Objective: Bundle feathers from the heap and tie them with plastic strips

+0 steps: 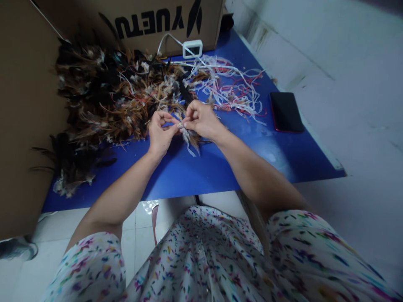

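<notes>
Between my two hands, above the blue table (201, 176), is a small bundle of feathers (189, 136) with a pale strand hanging from its lower end. My left hand (162, 132) pinches it from the left with thumb and forefinger. From the right, the fingertips of my right hand (201, 119) pinch the same bundle close to its bound middle. The exact spot under the fingertips is partly hidden. Just behind and to the left spreads a large pile of brown and black feathers (116, 100). White and red strings (233, 84) lie tangled beyond my right hand.
A cardboard box (151, 25) stands along the back, with another large brown cardboard panel (28, 109) at the left. A small white device (192, 49) with a cable sits before the box. A dark phone (286, 112) lies at right near the wall (355, 84). Darker feathers (72, 163) rest front left.
</notes>
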Demonstrator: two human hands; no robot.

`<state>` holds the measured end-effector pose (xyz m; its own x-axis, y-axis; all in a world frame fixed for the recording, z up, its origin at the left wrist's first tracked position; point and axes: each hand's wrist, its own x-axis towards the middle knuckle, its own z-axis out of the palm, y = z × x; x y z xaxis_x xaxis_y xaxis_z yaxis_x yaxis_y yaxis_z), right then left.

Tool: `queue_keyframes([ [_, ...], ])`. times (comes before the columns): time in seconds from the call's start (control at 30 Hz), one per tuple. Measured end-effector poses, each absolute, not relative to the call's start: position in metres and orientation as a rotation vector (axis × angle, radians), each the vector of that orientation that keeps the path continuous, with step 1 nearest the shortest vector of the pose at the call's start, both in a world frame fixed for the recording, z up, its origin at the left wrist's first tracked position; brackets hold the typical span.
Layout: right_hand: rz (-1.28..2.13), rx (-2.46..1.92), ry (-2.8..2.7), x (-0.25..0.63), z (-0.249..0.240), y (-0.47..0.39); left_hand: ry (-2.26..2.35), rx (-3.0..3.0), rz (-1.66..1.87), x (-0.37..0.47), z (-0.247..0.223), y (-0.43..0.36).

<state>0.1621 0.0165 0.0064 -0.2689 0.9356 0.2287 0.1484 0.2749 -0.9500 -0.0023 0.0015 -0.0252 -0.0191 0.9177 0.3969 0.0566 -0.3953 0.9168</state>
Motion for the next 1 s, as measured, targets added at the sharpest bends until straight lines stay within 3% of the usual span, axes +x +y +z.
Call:
queue_keyframes([
  [1.0, 0.920, -1.079, -1.707, 0.165, 0.015, 0.014, 1.000, 1.396, 1.520, 0.001, -0.020, -0.003],
])
